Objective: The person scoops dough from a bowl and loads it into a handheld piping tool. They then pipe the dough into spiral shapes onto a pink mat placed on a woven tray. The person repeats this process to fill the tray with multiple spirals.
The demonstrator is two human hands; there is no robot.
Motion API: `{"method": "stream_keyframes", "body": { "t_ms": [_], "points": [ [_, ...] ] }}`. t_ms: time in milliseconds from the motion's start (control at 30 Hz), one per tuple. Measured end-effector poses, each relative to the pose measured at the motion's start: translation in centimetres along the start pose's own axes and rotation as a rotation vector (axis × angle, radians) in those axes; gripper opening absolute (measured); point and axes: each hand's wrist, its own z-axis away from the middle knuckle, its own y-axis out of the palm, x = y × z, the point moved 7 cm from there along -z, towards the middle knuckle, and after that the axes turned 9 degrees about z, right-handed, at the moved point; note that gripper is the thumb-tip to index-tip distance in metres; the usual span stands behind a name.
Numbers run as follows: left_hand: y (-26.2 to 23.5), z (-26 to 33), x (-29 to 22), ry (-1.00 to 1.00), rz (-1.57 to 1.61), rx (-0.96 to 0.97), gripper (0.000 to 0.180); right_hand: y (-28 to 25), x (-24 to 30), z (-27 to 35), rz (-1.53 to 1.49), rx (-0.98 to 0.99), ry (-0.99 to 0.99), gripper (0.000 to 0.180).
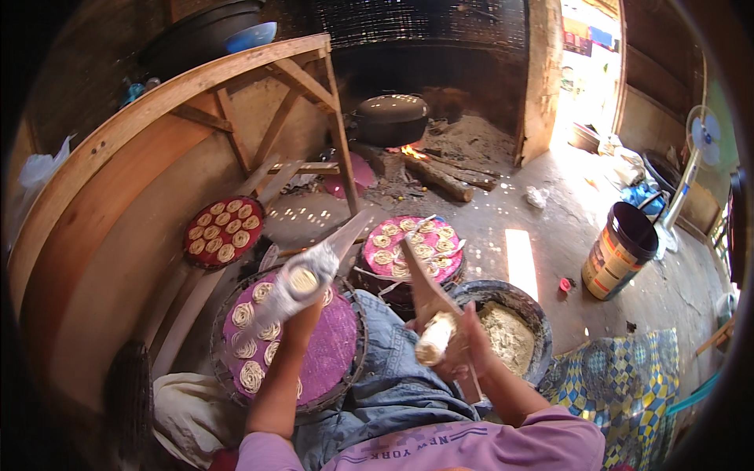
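I'm looking into a dim room with a grey floor (503, 218). Nearest, the right hand (469, 345) is clamped around a wooden board (424, 284), a dough roll (435, 339) against it. The left hand (312, 312) is mostly hidden behind a blurred pale board (276, 302); I can't tell how its fingers sit. That board tilts above a purple tray (326, 349) of dough swirls (251, 377). A basin (542, 330) stands near the right forearm. Beyond I see a pink tray (454, 271), a bucket (616, 255), a red tray (201, 256) and, farthest, a pot (391, 122) by a fire (410, 151).
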Motion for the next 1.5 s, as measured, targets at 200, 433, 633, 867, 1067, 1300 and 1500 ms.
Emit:
{"method": "stream_keyframes", "body": {
  "t_ms": [200,433,633,867,1067,1300,1500],
  "points": [
    [-3.9,8.0,-5.2,-0.048,0.448,0.496,0.037,3.8,6.2,-2.3,1.018,-0.192,-0.423,0.075],
    [-1.8,10.7,-7.1,-0.431,0.993,0.892,0.053,10.6,4.3,-4.0,1.824,0.192,-0.364,0.099],
    [0.3,14.8,-5.9,-0.487,1.187,0.842,0.051,9.2,1.3,-6.6,1.584,0.398,-0.061,0.096],
    [-7.0,8.9,-3.1,-0.280,1.313,0.522,0.074,4.8,-4.3,-3.6,0.236,0.723,0.696,0.128],
    [-11.8,-4.3,1.6,-0.094,2.372,0.054,0.082,4.5,-3.0,-8.2,-0.129,0.701,0.766,0.126],
    [-5.1,-7.1,15.4,-0.190,2.595,-0.173,0.081,4.2,2.2,-19.6,0.368,0.298,0.797,0.096],
    [1.4,-1.0,24.4,-0.071,2.743,-0.511,0.068,4.3,0.2,-25.1,0.834,0.172,0.852,0.089]
  ]
}}
